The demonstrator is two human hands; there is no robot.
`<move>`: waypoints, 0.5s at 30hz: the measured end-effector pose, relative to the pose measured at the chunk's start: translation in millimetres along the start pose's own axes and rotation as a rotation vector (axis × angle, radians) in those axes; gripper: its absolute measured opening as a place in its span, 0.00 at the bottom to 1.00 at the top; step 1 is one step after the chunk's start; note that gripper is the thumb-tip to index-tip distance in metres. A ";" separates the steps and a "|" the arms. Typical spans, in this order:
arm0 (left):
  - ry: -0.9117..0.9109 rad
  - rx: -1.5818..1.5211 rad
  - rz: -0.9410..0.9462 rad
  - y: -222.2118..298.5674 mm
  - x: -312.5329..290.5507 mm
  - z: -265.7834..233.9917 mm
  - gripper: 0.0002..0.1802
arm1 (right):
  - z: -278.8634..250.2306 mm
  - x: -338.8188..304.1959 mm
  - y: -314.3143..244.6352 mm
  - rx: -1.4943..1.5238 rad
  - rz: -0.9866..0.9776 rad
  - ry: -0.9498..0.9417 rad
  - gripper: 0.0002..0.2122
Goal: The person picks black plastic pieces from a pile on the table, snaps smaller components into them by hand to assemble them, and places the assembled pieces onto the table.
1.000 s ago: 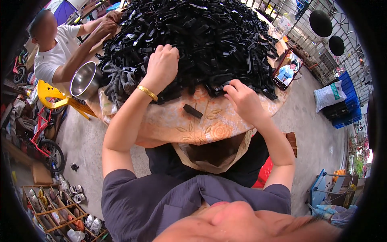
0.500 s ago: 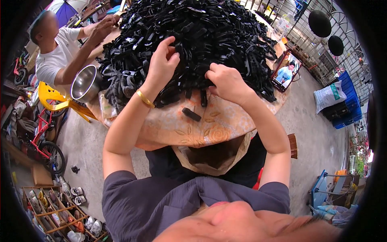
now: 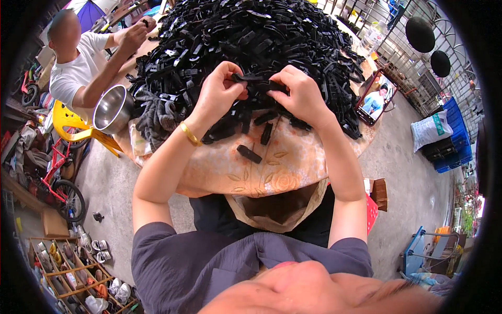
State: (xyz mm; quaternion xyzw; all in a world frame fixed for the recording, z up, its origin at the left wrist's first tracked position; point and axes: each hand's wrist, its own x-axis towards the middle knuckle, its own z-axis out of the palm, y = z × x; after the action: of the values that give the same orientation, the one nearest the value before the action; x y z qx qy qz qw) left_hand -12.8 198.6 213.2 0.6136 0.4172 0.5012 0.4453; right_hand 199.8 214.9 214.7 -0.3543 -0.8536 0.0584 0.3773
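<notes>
a loose black clip (image 3: 249,154) lies unmoved on the near surface (image 3: 272,178). the left hand (image 3: 219,97) and right hand (image 3: 298,94) have closed together; both sets of fingers now pinch one black plastic piece (image 3: 256,79) above the pile (image 3: 251,36).

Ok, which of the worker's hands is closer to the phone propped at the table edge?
Right. The right hand is up at the black clip pile, the nearer one to the phone at the table's right edge. The left hand sits farther left, past the right hand.
</notes>
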 end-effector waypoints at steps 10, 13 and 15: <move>-0.089 -0.300 -0.232 12.0 -12.8 15.4 0.08 | -0.7 -4.1 -9.9 0.793 0.410 0.196 0.10; -0.178 -0.408 -0.202 0.3 -13.6 14.6 0.11 | 5.1 -7.3 -13.8 0.948 0.446 0.098 0.09; -0.273 -0.345 -0.160 0.5 -13.0 14.6 0.14 | 12.7 -8.2 -11.4 0.941 0.492 0.089 0.07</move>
State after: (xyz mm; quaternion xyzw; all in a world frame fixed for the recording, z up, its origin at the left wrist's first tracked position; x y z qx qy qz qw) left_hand -0.3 184.2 209.1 0.5556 0.3085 0.4406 0.6341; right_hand 188.6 203.2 204.9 -0.3386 -0.6101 0.5067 0.5064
